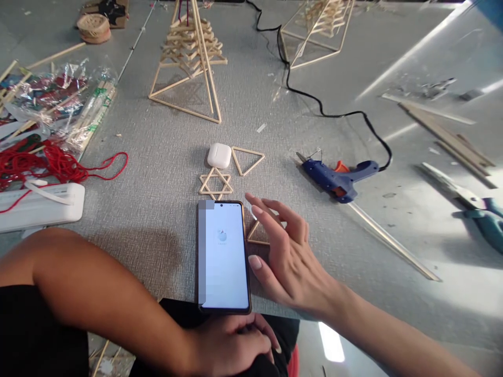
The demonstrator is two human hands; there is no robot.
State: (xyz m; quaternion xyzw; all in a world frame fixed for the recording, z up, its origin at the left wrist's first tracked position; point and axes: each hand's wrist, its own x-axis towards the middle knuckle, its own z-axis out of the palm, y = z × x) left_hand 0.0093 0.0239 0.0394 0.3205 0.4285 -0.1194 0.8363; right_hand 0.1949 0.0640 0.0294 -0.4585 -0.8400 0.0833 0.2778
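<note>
A smartphone (226, 256) with a lit, mostly white screen lies at the table's near edge. Beside its right side is my right hand (288, 251), fingers bent and apart, holding nothing. Under that hand, a small wooden stick triangle (257, 242) is partly hidden. My left hand (233, 343) rests on dark clothing below the phone, its fingers loosely extended and nothing visible in them. Just beyond the phone lie a six-pointed stick star (215, 191), a white earbud case (219, 155) and another stick triangle (248, 159).
A blue glue gun (340, 178) with a clear glue stick and black cord (326, 112) lies right. Scissors (463, 204) are farther right. Stick pyramids (188, 57) stand at the back. Red yarn (47, 162), plastic packets (58, 99) and a white power strip (58, 204) occupy the left.
</note>
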